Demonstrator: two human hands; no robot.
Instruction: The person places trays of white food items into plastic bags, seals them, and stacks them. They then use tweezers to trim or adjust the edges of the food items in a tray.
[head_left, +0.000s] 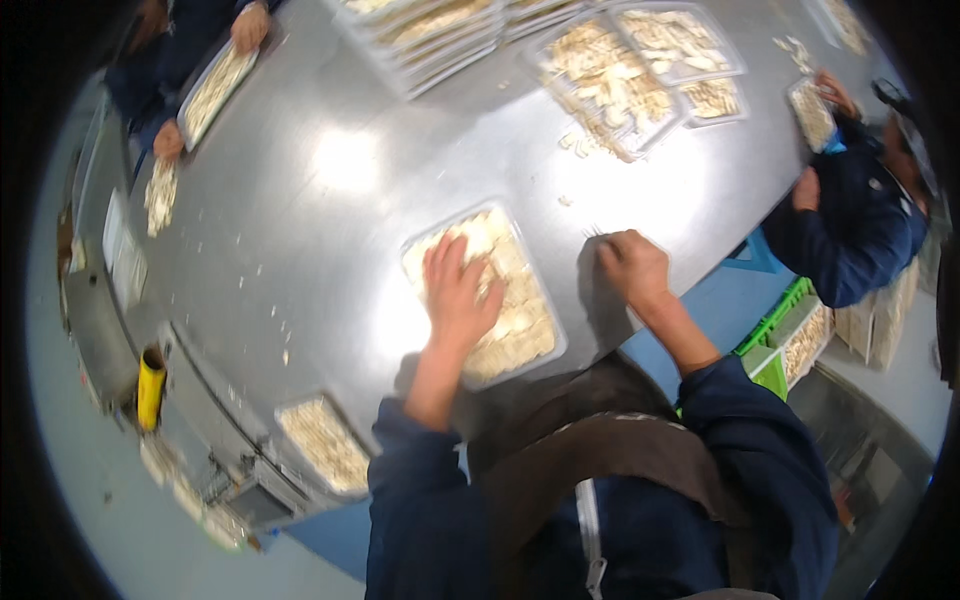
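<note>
In front of me a clear plastic tray (517, 322) lies on the steel table, filled with rows of pale sliced pieces (529, 300) that look like food. My left hand (461, 289) is over the tray's left half, fingers apart, seemingly touching the slices; what lies under the palm is hidden. To the right of the tray, my right hand (637, 266) is closed around a small tool with thin metal tines (592, 231), probably a fork. Most of that tool is hidden in the fist.
Beyond stand stacked trays (442, 45) and a large tray heaped with loose slices (607, 82). Another filled tray (326, 442) is at lower left. Co-workers' hands hold trays at upper left (217, 97) and right (814, 112). A green crate (772, 322) stands below the table edge.
</note>
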